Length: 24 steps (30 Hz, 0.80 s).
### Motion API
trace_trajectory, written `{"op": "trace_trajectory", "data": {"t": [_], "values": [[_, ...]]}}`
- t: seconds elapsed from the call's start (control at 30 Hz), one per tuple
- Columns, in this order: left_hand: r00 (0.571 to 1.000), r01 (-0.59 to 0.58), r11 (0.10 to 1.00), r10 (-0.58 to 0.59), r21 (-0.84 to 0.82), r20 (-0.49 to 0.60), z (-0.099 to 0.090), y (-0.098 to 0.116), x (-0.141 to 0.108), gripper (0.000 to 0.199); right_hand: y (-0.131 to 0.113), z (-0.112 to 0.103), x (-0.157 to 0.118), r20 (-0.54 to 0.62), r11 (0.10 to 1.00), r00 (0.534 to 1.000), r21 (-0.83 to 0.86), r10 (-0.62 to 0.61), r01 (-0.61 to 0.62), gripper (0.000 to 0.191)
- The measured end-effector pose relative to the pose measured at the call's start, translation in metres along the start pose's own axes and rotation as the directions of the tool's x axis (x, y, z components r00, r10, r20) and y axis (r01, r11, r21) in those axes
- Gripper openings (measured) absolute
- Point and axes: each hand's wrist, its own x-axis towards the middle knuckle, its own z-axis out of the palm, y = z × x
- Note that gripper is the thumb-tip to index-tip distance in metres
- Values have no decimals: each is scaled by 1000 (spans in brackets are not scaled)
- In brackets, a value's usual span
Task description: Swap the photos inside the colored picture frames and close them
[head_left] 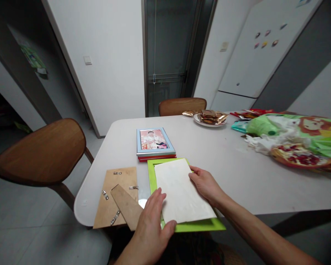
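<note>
A plain white sheet (pixel 182 191) lies slightly askew over a lime-green picture frame (pixel 151 180), which reaches past the table's front edge. At the sheet's right edge, my right hand (pixel 206 186) pinches it between thumb and fingers. My left hand (pixel 153 222) is at the lower left corner, fingers stretched and thumb spread apart, resting against the sheet and the frame's side. Just left lies a brown backing board (pixel 121 179) with metal clips and a stand leg (pixel 127 206). Beyond the green frame, a light-blue framed photo (pixel 154 140) lies on top of a red frame (pixel 157 158).
A plate (pixel 209 124) of wrapped snacks stands at the table's back. Green packaging (pixel 320 132), crumpled white tissue (pixel 264 142) and a dish with red bits (pixel 298 154) crowd the right side. Wooden chairs (pixel 41 151) stand left and behind the white table (pixel 237 184).
</note>
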Motion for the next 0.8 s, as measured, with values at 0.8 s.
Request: {"op": "trace_trajectory", "data": {"t": [0.8], "values": [[980, -9, 842, 115, 539, -164, -62, -81, -48, 60, -28, 37, -24, 218, 515, 907, -764, -361, 389, 35]]}}
